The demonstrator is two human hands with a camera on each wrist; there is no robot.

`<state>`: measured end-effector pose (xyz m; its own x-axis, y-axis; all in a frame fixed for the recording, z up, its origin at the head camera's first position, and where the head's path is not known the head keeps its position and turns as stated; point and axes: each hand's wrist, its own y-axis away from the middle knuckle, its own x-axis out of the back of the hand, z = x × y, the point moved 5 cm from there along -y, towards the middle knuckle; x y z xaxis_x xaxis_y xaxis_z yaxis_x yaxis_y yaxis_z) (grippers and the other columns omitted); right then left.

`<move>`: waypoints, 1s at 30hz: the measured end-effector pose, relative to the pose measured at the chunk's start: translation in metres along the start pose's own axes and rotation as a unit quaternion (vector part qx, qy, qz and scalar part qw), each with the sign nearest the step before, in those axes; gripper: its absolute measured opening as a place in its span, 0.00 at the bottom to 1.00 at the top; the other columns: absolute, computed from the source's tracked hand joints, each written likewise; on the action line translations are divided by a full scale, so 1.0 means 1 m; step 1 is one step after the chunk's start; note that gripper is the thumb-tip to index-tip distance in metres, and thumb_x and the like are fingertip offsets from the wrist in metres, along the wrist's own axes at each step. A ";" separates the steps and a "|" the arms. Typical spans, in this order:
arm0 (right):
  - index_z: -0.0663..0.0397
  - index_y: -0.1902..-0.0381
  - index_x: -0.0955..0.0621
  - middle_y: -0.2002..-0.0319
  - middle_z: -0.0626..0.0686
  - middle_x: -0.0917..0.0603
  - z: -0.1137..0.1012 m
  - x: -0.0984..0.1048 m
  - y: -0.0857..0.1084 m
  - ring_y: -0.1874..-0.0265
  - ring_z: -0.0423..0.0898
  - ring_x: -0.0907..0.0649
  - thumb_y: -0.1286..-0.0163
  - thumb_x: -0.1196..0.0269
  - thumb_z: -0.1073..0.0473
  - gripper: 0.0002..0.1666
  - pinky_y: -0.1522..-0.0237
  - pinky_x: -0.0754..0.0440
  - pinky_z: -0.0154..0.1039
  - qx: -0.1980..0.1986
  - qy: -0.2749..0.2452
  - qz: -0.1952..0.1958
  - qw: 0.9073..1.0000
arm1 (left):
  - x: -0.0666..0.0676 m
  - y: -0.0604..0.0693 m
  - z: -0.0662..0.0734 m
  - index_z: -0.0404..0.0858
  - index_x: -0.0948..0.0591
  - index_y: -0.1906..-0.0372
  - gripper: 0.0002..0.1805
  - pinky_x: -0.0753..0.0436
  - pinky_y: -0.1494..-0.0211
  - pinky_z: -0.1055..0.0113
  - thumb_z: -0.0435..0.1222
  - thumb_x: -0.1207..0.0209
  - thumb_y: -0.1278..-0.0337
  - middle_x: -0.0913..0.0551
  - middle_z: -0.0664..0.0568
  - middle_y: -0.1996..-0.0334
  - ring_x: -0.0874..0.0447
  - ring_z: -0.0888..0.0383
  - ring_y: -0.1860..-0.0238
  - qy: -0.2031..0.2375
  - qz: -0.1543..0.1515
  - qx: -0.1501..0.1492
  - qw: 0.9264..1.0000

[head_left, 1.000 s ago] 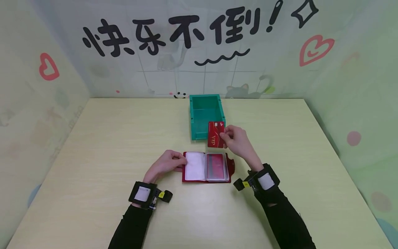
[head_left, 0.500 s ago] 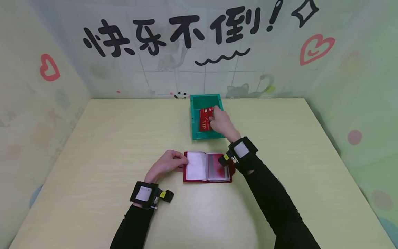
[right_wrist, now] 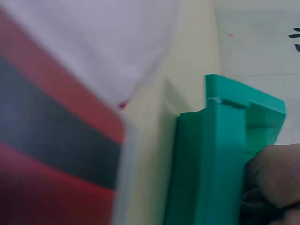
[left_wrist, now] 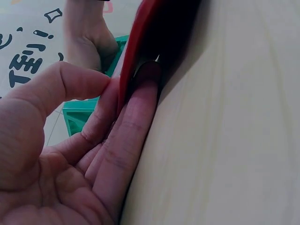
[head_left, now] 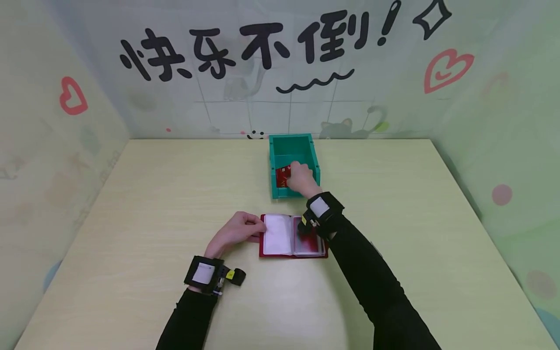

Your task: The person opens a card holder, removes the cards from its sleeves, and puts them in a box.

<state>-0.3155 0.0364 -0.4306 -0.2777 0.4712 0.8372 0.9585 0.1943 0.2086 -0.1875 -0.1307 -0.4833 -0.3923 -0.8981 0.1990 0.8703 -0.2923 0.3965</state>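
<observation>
Left fingers (left_wrist: 129,122) pinch one wallet (head_left: 277,234); right fingers (head_left: 296,173) at one card (head_left: 282,177) in one bin (head_left: 286,193), grip unclear.

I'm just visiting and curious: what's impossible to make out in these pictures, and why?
Head view: part of the red card, and whether fingertips pinch it; the right hand covers them.
Head view: the right side of the card holder, partly behind the wrist camera and sleeve.
Right wrist view: much of that hand, cut off by the picture's right edge and hidden by the green bin.
</observation>
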 end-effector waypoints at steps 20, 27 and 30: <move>0.63 0.64 0.22 0.64 0.61 0.18 -0.002 -0.001 0.003 0.63 0.56 0.18 0.29 0.36 0.60 0.10 0.70 0.24 0.40 0.017 0.033 0.045 0.998 | -0.002 -0.001 -0.002 0.29 0.15 0.54 0.12 0.11 0.52 0.64 0.35 0.40 0.33 0.16 0.42 0.54 0.16 0.56 0.62 0.000 0.014 0.011 1.000; 0.67 0.62 0.20 0.73 0.60 0.20 -0.013 0.015 0.025 0.79 0.48 0.25 0.27 0.41 0.63 0.09 0.80 0.36 0.33 0.095 0.011 0.091 0.991 | -0.002 -0.001 -0.001 0.28 0.16 0.52 0.14 0.11 0.51 0.63 0.35 0.40 0.33 0.16 0.41 0.54 0.15 0.57 0.62 -0.002 0.008 0.000 1.000; 0.67 0.51 0.18 0.70 0.60 0.15 -0.011 0.028 0.047 0.79 0.47 0.23 0.27 0.40 0.61 0.14 0.79 0.32 0.31 0.126 -0.021 0.096 0.987 | -0.002 -0.001 -0.001 0.28 0.15 0.53 0.13 0.11 0.52 0.63 0.34 0.40 0.33 0.16 0.41 0.55 0.16 0.56 0.62 0.004 0.013 0.004 1.000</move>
<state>-0.2771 0.0493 -0.3917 -0.0993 0.5544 0.8263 0.9487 0.3033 -0.0896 -0.1869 -0.1291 -0.4849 -0.3670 -0.9079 0.2025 0.8776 -0.2658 0.3991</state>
